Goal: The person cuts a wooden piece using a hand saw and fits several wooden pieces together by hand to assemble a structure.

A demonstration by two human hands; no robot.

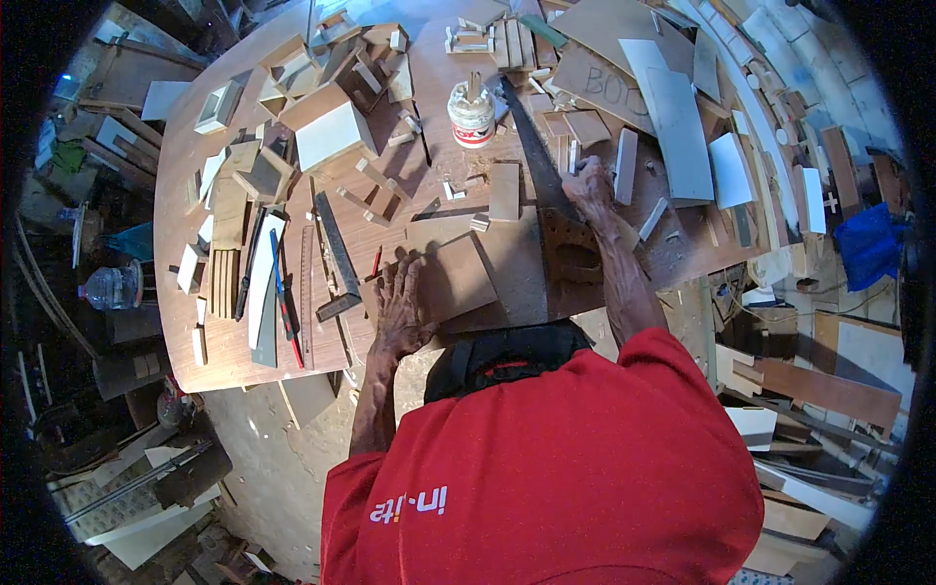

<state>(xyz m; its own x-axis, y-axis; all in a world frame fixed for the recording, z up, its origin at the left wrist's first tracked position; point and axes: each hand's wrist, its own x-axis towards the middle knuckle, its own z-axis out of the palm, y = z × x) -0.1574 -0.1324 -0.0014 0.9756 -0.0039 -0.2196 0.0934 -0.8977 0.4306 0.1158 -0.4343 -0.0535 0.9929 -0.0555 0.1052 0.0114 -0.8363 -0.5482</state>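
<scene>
My left hand (398, 297) lies with fingers spread on a flat brown board (460, 277) at the table's near edge. A red pencil (376, 260) lies just beyond its fingertips. Farther out, my right hand (591, 187) is closed, its fingers bent down among small wood pieces; whatever is in them is too small to make out. Close by on its left is the dark blade of a handsaw (531, 136), whose brown handle (573, 255) points toward me. A pale-edged wooden block (626, 166) stands just right of that hand.
A white glue tub (472, 115) with sticks in it stands mid-table. Box-like wooden assemblies (331, 127) fill the far left. On the left lie a try square (336, 258) and a blue pen (277, 261). Large panels (673, 127) are stacked at the far right.
</scene>
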